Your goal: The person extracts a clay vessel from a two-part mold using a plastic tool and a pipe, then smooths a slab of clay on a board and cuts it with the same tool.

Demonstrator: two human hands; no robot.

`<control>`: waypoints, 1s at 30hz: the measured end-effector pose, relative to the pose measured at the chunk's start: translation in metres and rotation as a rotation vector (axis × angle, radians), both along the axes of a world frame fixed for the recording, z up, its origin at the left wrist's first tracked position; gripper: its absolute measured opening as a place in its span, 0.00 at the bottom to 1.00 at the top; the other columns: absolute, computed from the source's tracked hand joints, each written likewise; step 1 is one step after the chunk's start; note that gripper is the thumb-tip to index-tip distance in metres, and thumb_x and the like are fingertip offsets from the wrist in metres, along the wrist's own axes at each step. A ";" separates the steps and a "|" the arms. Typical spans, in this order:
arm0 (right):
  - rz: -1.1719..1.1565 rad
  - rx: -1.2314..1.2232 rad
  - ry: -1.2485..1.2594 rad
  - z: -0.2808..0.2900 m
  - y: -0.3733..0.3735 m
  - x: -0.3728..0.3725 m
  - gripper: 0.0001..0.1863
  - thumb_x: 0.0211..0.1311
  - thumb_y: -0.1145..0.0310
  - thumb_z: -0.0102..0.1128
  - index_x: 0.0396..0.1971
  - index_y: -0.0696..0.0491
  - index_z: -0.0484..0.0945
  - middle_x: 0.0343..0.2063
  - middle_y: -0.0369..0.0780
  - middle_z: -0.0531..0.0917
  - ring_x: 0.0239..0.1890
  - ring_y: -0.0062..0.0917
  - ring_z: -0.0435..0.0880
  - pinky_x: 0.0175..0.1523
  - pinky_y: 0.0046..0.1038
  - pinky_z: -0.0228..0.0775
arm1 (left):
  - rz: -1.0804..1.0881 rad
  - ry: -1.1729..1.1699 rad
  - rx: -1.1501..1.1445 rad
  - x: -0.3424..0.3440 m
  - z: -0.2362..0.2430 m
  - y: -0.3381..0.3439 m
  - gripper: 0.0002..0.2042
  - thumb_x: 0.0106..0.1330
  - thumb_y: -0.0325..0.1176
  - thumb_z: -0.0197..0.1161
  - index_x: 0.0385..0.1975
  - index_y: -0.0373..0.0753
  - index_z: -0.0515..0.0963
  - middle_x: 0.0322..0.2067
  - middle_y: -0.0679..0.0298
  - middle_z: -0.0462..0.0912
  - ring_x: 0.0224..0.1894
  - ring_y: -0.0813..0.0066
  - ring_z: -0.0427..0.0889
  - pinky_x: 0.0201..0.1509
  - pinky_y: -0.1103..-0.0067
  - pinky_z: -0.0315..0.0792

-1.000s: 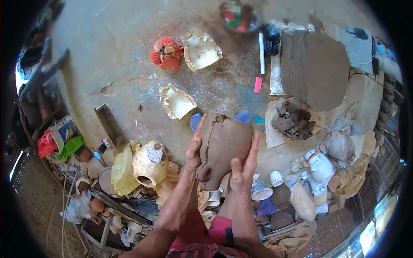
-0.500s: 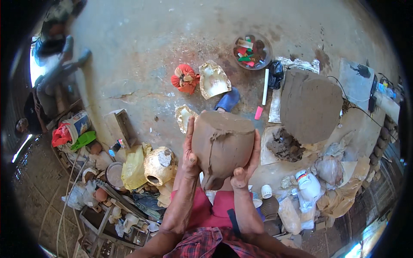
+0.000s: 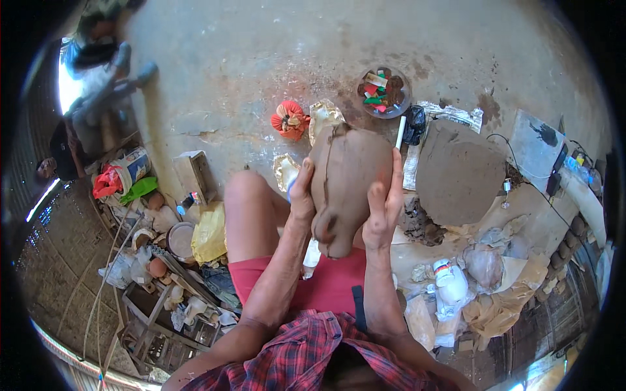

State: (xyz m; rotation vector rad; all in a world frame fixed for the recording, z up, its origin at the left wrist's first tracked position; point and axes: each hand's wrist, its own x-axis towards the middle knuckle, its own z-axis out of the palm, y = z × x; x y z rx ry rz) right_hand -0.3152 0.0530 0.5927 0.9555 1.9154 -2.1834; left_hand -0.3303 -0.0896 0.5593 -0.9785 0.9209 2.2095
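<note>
Between my two palms I hold a brown wet-clay form (image 3: 355, 173), rounded and bulky, with a raised seam running down it and a knobbed, narrower end pointing toward me. My left hand (image 3: 302, 195) presses its left side, the thumb up along the clay. On the opposite side my right hand (image 3: 383, 212) supports it, fingers stretched upward and thumb against the surface. The form hangs above my lap. Beyond it lie two pieces of a pale hollow mould (image 3: 326, 116), the smaller piece (image 3: 285, 171) nearer my left hand; the clay partly covers the larger one.
A red-orange cloth bundle (image 3: 289, 120) and a clear bowl (image 3: 407, 99) of small coloured pieces sit farther off. At right are a large clay slab (image 3: 460, 173), a crumbly clay lump (image 3: 422, 227) and a white bottle (image 3: 450, 290). Cluttered crates (image 3: 153, 303) stand left. Another person (image 3: 98, 85) is at far left.
The clay form has been lifted away from me and turned, so its seam and knobbed end show differently. My bare knee has come into view at left, covering the pale round vessel.
</note>
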 end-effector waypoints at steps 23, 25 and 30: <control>0.249 0.240 -0.277 -0.091 -0.149 -0.411 0.44 0.70 0.54 0.62 0.77 0.64 0.58 0.73 0.56 0.68 0.75 0.44 0.68 0.78 0.39 0.56 | 0.083 -0.470 0.048 -0.405 -0.094 -0.160 0.31 0.77 0.53 0.56 0.69 0.35 0.71 0.66 0.54 0.76 0.64 0.59 0.77 0.71 0.65 0.71; 0.244 0.166 -0.290 -0.091 -0.186 -0.465 0.44 0.70 0.54 0.61 0.77 0.65 0.58 0.73 0.56 0.69 0.75 0.42 0.68 0.78 0.38 0.55 | 0.097 -0.355 0.080 -0.435 -0.120 -0.201 0.32 0.77 0.52 0.56 0.70 0.33 0.69 0.68 0.52 0.73 0.65 0.59 0.77 0.71 0.66 0.70; 0.241 0.098 -0.194 -0.079 -0.253 -0.572 0.43 0.71 0.55 0.59 0.77 0.66 0.56 0.74 0.56 0.66 0.76 0.41 0.64 0.79 0.37 0.52 | 0.108 -0.235 -0.049 -0.551 -0.088 -0.267 0.33 0.79 0.53 0.52 0.72 0.32 0.66 0.65 0.48 0.76 0.66 0.56 0.77 0.72 0.61 0.71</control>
